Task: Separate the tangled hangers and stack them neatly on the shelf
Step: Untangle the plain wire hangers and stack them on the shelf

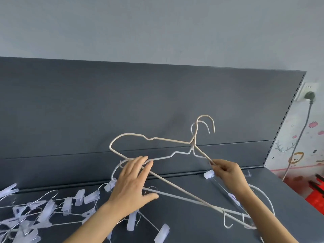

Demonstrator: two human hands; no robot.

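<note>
My left hand (133, 181) and right hand (229, 174) on two tangled wire hangers over a dark grey shelf (175, 225).
Left fingers lie nearly straight across the cream hanger (168, 139) and white hanger (175, 196); the right pinches the cream hanger's shoulder wire. Both hangers are tilted, hooks up, with clip hangers (52, 211) heaped at left.

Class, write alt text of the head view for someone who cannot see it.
A tangled cream hanger and white hanger are held above a dark grey shelf. The right hand pinches the cream hanger's wire; the left hand rests straight-fingered against both. Clip hangers lie heaped lower left.
</note>
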